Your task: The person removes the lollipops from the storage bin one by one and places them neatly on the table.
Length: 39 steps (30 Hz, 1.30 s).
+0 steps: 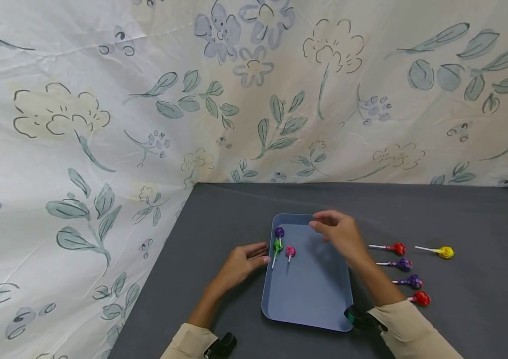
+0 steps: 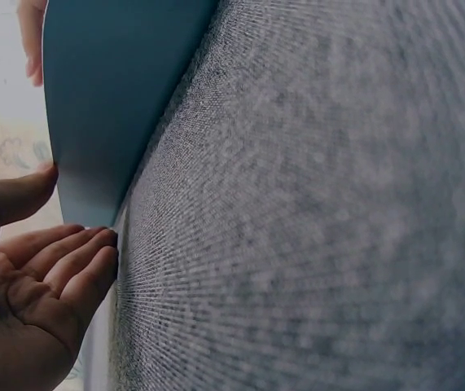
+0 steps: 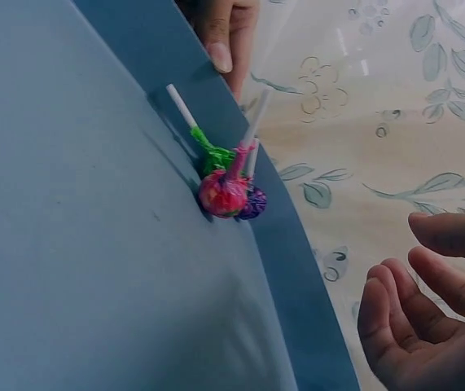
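Note:
A blue-grey rectangular tray [image 1: 307,296] lies on the dark table. Inside it, near its left wall, are three lollipops: a purple lollipop [image 1: 279,232], a green lollipop [image 1: 277,246] and a pink lollipop [image 1: 290,252]. My left hand [image 1: 238,267] is at the tray's left side, fingers extended. In the left wrist view its thumb tip is right at the rim, with the fingers beside the outer wall. Over the tray's far right corner hovers my right hand [image 1: 342,235], fingers loosely bent. The right wrist view shows nothing between thumb and fingers [image 3: 415,305].
Right of the tray, several lollipops lie on the dark cloth [image 1: 482,224]: a red lollipop [image 1: 399,249], a purple lollipop [image 1: 404,264], another purple one, another red one near the right sleeve, and a yellow lollipop [image 1: 445,252] farther right. Floral fabric [image 1: 254,124] hangs behind and at left.

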Each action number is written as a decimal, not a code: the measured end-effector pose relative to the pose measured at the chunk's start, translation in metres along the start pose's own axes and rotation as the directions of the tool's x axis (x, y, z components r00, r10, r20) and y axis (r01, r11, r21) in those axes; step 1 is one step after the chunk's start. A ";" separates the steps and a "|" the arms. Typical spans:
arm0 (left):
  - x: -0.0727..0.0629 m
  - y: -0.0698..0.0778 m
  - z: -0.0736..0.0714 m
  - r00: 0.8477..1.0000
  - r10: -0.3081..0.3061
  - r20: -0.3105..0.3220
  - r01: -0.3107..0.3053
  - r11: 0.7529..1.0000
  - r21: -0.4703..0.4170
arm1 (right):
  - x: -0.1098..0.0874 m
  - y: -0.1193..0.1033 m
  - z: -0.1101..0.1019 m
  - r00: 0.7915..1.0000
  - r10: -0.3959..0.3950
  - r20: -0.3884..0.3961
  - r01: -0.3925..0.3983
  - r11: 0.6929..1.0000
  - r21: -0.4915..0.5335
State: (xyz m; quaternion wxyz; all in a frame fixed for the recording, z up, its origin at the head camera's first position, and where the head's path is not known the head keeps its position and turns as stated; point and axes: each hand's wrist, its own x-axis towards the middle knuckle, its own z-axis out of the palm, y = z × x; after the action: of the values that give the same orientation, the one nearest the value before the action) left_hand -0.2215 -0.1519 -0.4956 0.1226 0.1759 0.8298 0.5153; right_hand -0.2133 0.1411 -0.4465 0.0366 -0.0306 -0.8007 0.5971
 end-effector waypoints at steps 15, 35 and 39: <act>0.002 -0.004 0.000 1.000 0.002 0.002 -0.002 1.000 0.010 | 0.011 0.008 0.025 0.996 -0.014 0.084 0.019 0.998 -0.062; 0.001 -0.002 0.000 1.000 0.008 0.004 -0.008 1.000 -0.008 | 0.010 0.012 0.041 0.970 0.044 0.240 -0.011 0.991 -0.135; 0.000 -0.002 -0.001 1.000 0.008 0.006 -0.008 1.000 -0.019 | 0.010 0.016 0.044 0.963 0.057 0.265 -0.023 0.992 -0.128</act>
State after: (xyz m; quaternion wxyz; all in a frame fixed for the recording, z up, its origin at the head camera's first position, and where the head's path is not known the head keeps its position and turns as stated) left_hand -0.2222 -0.1535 -0.4975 0.1245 0.1796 0.8238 0.5231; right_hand -0.2276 0.1049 -0.4742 -0.0862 0.0322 -0.8330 0.5456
